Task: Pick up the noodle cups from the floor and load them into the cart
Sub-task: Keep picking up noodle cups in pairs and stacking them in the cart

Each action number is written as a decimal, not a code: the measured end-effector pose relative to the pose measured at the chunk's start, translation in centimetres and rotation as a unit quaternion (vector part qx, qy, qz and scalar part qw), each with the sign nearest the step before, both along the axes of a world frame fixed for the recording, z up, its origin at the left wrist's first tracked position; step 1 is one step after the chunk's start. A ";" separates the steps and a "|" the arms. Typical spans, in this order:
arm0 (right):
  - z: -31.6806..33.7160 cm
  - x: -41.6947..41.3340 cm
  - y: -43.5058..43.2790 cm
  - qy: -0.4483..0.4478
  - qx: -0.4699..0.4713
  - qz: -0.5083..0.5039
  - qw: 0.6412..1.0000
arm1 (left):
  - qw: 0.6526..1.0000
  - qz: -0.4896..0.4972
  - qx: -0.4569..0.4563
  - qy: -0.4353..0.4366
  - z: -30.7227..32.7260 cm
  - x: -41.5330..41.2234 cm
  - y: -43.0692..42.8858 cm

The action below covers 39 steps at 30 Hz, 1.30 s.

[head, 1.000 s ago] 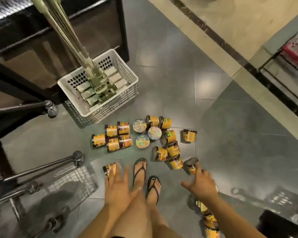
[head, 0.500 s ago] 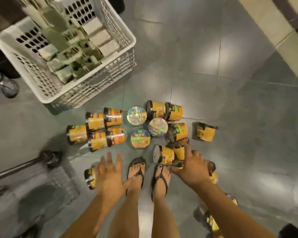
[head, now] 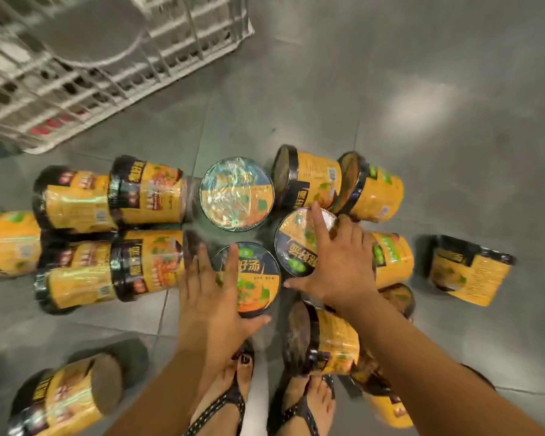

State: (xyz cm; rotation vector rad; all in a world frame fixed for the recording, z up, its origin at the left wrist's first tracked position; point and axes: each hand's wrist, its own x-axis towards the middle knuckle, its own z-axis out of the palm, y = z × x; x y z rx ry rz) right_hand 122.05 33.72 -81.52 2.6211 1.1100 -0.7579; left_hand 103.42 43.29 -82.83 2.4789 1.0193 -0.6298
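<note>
Spread left hand [head: 214, 300] half-covers front cup [head: 258, 278]; spread right hand [head: 343, 265] half-covers neighbouring cup [head: 293, 247]; crate [head: 85, 89] blurred, cropped.

Bare left hand [head: 211, 297] and right hand [head: 343, 269] on bare arms [head: 406, 357]; feet [head: 315, 394] in black thong sandals [head: 225, 401] with pale-studded straps, left foot's toenails [head: 245, 359] painted dark.

Illumination is moderate and comes from overhead. A soft bright reflection lies on the grey floor [head: 422, 99] at upper right. Shrink-wrap on the noodle cups [head: 236, 193] shows small specular glints. Soft shadows sit beside the cups. Motion blur smears the white basket [head: 107, 73] and the lower-left cup [head: 66, 394]. Wide-angle distortion stretches the frame edges.
</note>
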 end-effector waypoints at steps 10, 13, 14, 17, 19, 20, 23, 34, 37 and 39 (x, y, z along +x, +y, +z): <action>4.4 1.5 1.1 0.021 0.109 -0.022 0.994 | 0.997 0.062 0.013 -0.044 5.4 1.8 1.9; 9.5 2.9 2.8 0.029 0.114 -0.025 0.993 | 0.997 0.068 0.025 -0.039 10.9 2.7 4.6; 11.3 3.4 3.5 0.028 0.122 -0.027 0.992 | 0.997 0.073 0.028 -0.029 13.1 3.2 5.7; 16.7 4.7 5.6 0.013 0.170 -0.036 0.985 | 0.993 0.076 0.070 -0.054 19.1 4.6 9.3; 20.6 5.4 7.0 0.009 0.191 -0.037 0.981 | 0.988 0.082 0.090 -0.091 23.2 5.3 11.2; 22.8 5.6 7.6 0.008 0.202 -0.034 0.979 | 0.986 0.085 0.097 -0.105 25.4 5.5 11.9; 29.6 5.7 9.0 0.012 0.230 -0.018 0.973 | 0.981 0.093 0.115 -0.125 32.8 5.9 13.5; 56.5 -1.5 5.1 0.072 0.222 0.080 0.969 | 0.960 0.186 0.150 -0.146 59.8 -3.8 7.0; 62.5 -4.6 3.3 0.100 0.221 0.105 0.964 | 0.956 0.228 0.156 -0.101 65.1 -8.6 3.4; 65.8 -6.6 2.3 0.104 0.219 0.117 0.963 | 0.946 0.280 0.137 -0.087 68.2 -11.8 1.1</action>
